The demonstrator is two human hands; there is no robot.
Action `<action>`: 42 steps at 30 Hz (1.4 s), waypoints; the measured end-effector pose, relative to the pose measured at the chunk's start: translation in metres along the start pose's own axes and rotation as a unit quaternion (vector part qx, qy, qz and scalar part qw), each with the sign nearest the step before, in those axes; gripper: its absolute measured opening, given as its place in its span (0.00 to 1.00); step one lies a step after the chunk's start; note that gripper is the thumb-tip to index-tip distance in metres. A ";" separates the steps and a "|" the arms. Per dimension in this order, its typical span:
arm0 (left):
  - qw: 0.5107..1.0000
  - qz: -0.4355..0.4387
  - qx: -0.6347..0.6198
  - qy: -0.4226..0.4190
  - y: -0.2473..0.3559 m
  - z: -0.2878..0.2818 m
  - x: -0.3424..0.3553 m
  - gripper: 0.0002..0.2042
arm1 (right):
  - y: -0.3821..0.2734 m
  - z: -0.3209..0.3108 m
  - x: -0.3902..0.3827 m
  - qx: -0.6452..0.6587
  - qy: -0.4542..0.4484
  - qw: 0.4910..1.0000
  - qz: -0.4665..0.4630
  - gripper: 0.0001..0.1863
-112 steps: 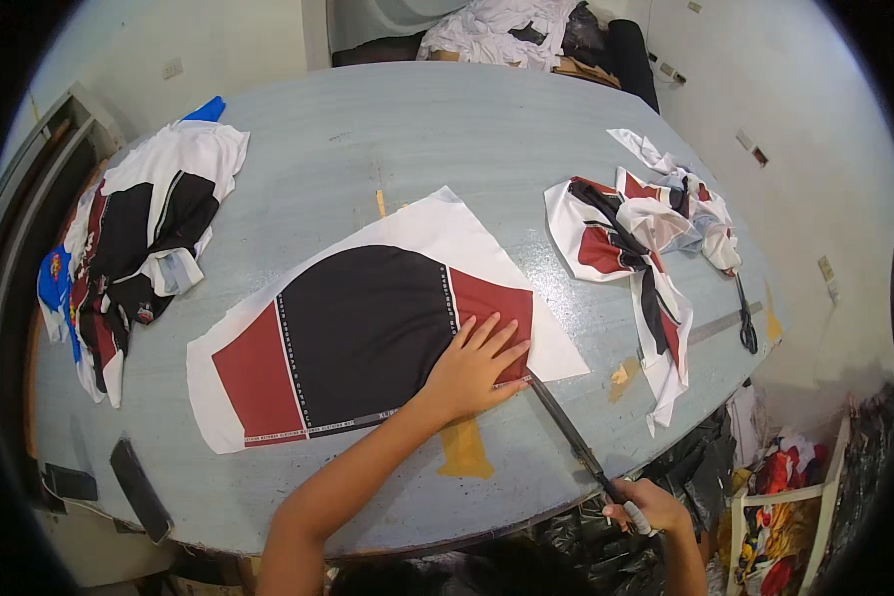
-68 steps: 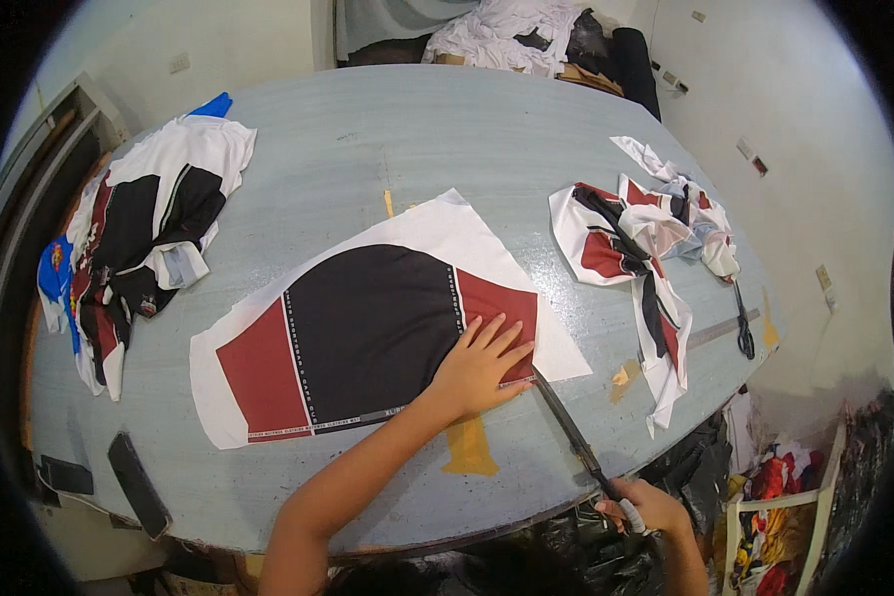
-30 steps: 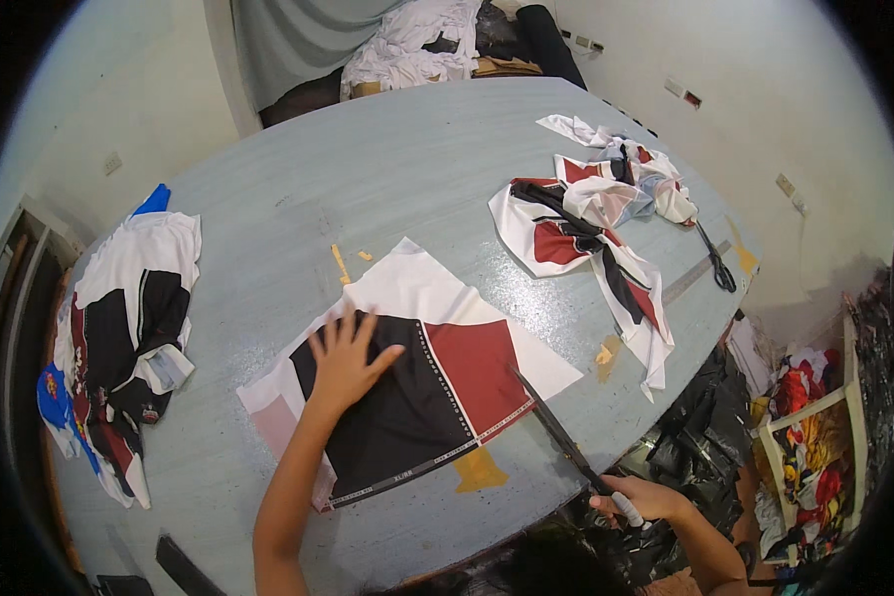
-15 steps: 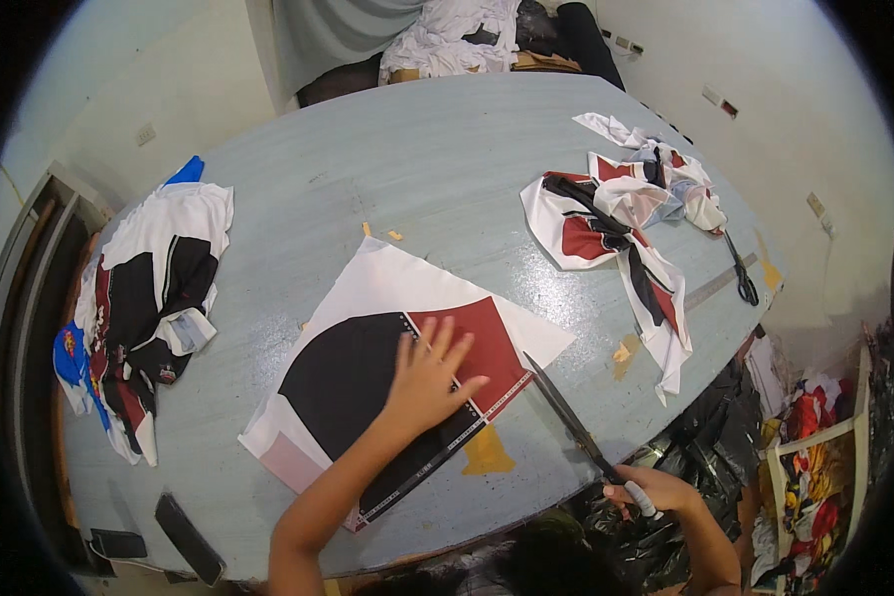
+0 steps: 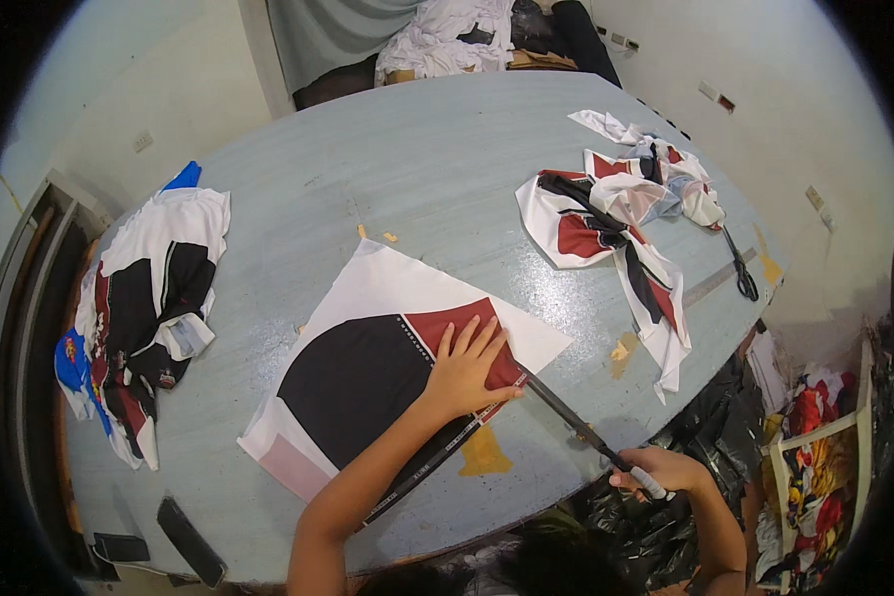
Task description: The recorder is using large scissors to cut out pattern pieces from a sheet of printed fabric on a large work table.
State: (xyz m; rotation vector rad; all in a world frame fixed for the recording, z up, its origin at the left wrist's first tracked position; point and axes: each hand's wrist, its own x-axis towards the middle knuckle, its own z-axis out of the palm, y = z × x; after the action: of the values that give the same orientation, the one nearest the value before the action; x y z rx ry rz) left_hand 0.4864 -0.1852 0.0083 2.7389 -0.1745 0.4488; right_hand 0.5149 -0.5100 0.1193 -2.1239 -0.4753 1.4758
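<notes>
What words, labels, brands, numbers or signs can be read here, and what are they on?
None can be read reliably:
Dark border strip of the black-and-red fabric panel: pale lettering, too small.
Seam strip between its black and red parts: tiny pale marks, too small.
Dark-red band on the left cloth pile: white marks, blurred.
Blue cloth there: red-and-yellow print, too small to tell whether it holds words.

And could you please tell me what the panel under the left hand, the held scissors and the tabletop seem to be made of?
Panel: matte, thin fabric, judging by its soft, slightly wavy edges. Held scissors: probably dark metal, being so slim and straight; the pale handle wrapping could be tape or cloth. Tabletop: perhaps painted board, grey and somewhat glossy, as a bright reflection shows.
</notes>
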 end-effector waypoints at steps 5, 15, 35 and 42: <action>1.000 0.008 0.008 0.010 -0.005 0.005 0.000 0.41 | 0.009 -0.002 0.006 -0.012 0.007 1.000 -0.011 0.27; 1.000 0.012 0.014 0.017 -0.004 0.008 -0.001 0.40 | 0.018 0.000 0.008 -0.021 0.002 0.999 -0.043 0.30; 1.000 -0.002 -0.012 -0.025 -0.006 -0.001 -0.001 0.47 | -0.009 -0.004 0.010 -0.098 -0.019 0.995 -0.001 0.28; 0.996 -0.020 -0.059 -0.056 -0.004 -0.011 0.001 0.54 | -0.021 -0.003 0.013 -0.125 -0.034 0.992 0.003 0.30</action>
State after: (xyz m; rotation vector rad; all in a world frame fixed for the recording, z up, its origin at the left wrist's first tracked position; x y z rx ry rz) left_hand 0.4848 -0.1777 0.0167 2.6463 -0.1675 0.2659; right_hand 0.5227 -0.4863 0.1230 -2.2725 -0.7124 1.5657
